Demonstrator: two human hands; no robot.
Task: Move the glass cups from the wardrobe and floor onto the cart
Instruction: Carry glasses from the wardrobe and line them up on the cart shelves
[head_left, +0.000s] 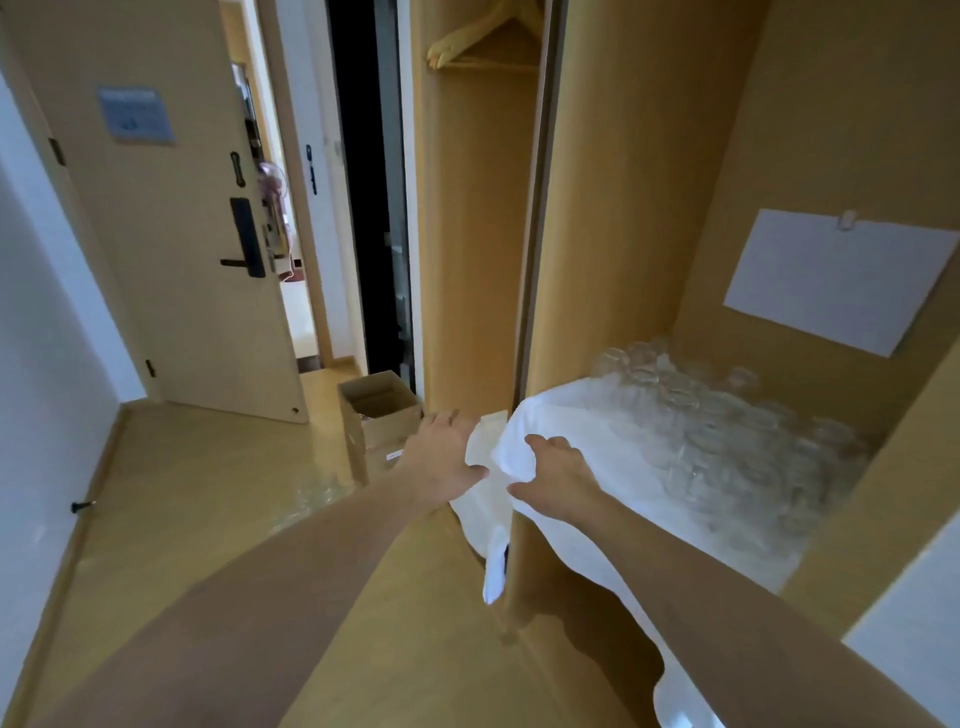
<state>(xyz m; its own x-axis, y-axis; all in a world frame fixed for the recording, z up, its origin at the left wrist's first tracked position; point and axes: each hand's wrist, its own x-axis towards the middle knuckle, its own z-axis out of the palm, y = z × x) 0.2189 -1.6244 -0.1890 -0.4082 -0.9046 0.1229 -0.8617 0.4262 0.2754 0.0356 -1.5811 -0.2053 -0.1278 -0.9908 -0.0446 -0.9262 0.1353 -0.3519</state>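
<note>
Glass cups (727, 431) crowd the wardrobe shelf (769, 561), partly under a white cloth (587, 452). Left hand (447, 457) and right hand (558, 475) both grip the cloth's bunched edge. Cardboard box (379, 415) stands on the floor (171, 478); its label is unreadable.

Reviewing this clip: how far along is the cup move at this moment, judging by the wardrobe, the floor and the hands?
Done: nothing visible; no cart is in view. In hand: the left hand and right hand both grip the white cloth at the wardrobe shelf edge; neither holds a cup. Left: the glass cups crowd the shelf, and more glassware sits on the floor by the cardboard box.
</note>
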